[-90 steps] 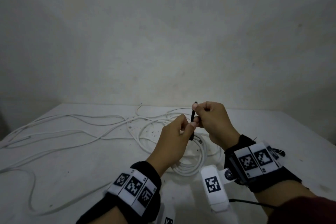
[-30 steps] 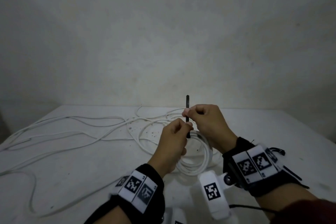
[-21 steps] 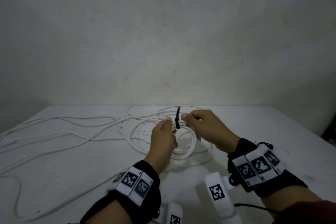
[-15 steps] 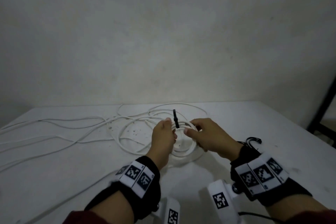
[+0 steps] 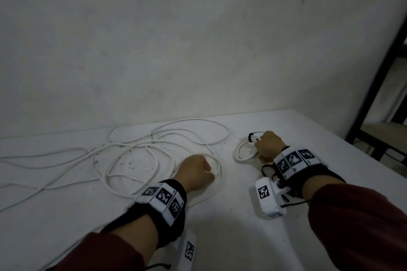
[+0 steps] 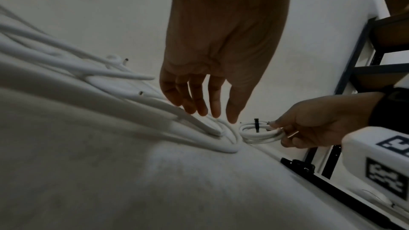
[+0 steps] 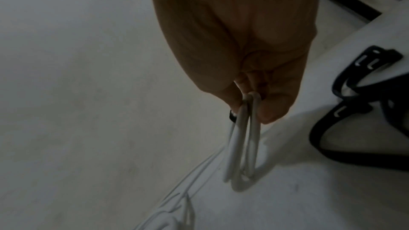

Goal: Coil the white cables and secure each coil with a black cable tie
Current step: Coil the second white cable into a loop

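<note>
white round coil (image 5: 244,152) (black-tied) | right hand (image 5: 269,146) grips | left hand (image 5: 195,171) loose

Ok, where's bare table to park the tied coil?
Bare table lies between the forearms, and beyond the right hand holding the tied coil. It is crowded under the left hand, where loose cables sprawl.

Smooth plastic-looking white cables (image 5: 163,152) lie on a matt, speckled table (image 5: 231,237).
</note>
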